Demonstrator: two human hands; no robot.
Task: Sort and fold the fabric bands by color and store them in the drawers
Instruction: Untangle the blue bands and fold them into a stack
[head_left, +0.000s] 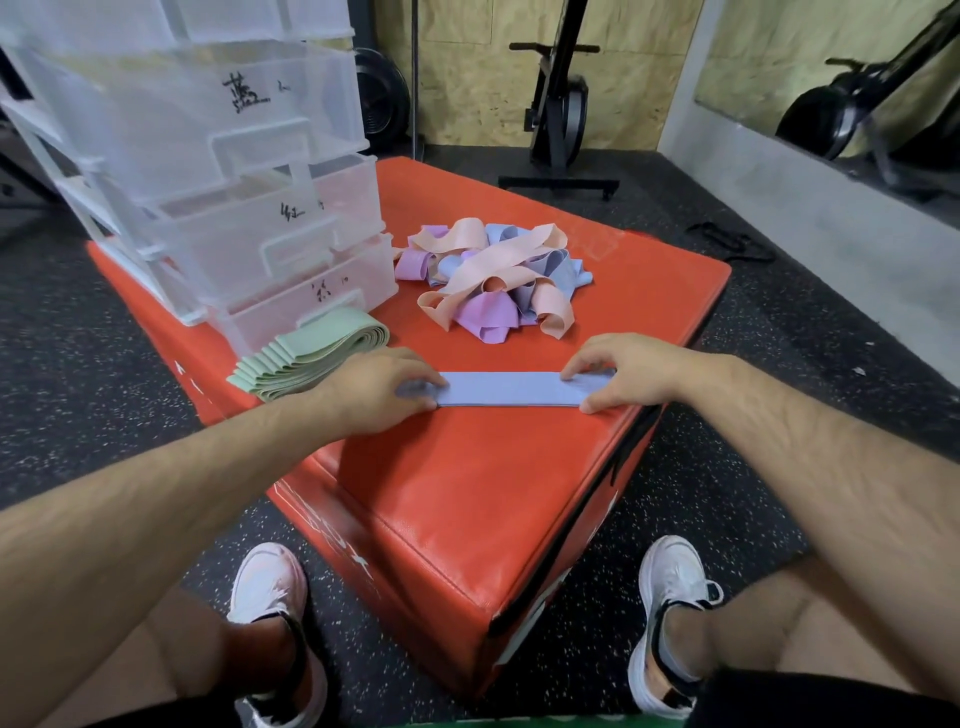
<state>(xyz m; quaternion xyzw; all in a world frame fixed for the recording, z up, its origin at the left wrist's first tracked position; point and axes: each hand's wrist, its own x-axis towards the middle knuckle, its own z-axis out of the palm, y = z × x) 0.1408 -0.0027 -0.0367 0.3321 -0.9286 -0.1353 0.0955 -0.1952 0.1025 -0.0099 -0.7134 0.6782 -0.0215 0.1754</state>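
A light blue fabric band (511, 388) lies flat and stretched out on the red padded box (467, 467). My left hand (382, 392) pinches its left end and my right hand (615, 371) pinches its right end. Behind it sits a tangled pile of peach, purple and blue bands (493, 280). A neat stack of folded green bands (306, 356) rests left of my left hand. A clear plastic drawer unit (218, 171) with handwritten labels stands at the box's far left; its drawers are pulled partly out.
The box stands on dark speckled rubber floor (727, 493). My two feet in white shoes flank its near corner. A black exercise machine (558, 104) stands behind the box, with a mirror wall (831, 78) at right.
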